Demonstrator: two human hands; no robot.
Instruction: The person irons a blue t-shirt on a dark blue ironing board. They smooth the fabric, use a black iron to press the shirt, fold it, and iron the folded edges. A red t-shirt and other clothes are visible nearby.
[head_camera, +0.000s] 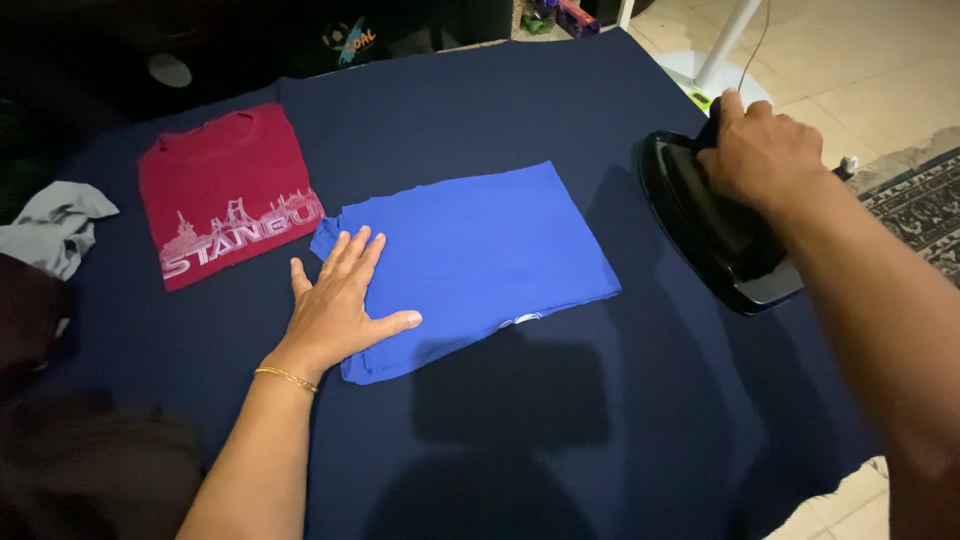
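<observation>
Nearest the camera, the navy cloth (520, 440) covers the whole work surface, a soft, slightly creased sheet with a dark shadow across its near part. On its middle lies the folded blue garment (480, 255), a flat rectangle of thin fabric; it looks light and limp, likely to slide or bunch on the cloth, so it is best pinned flat near an edge or lifted by the fold. The left hand (340, 305) rests palm down, fingers spread wide, on the garment's left end, gripping nothing. To the right, well apart from the garment, the black iron (715, 225) stands tilted on the cloth; it looks rigid and heavy, and its handle is the place to hold it. The right hand (762, 150) is closed around that handle. Left of the blue piece, almost touching it, lies a folded red shirt (225, 195) with a pale printed skyline, and a crumpled grey cloth (55, 225) sits at the far left edge. Beyond are pale floor tiles (870, 70), a patterned rug (925, 205) and a white stand (725, 45).
</observation>
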